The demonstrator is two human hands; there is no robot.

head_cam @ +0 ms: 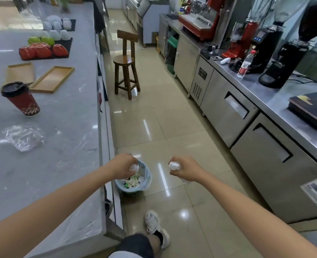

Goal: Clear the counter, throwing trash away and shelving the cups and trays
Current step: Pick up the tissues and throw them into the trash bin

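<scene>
My left hand (123, 165) is closed around a crumpled white tissue (133, 167), directly over the small blue trash bin (146, 180) on the floor. My right hand (184, 169) grips another crumpled white tissue (174, 165), to the right of the bin and above the tiles. The bin holds paper scraps. On the marble counter (70, 127) to my left stand a red paper cup with a black lid (21, 99), a crumpled clear plastic bag (23, 137) and two wooden trays (51, 79).
Red, green and white cups (44, 50) sit upside down on black mats at the counter's far end. A wooden stool (126, 62) stands in the aisle ahead. Steel cabinets (234, 107) with coffee grinders and a water bottle (245, 65) line the right side.
</scene>
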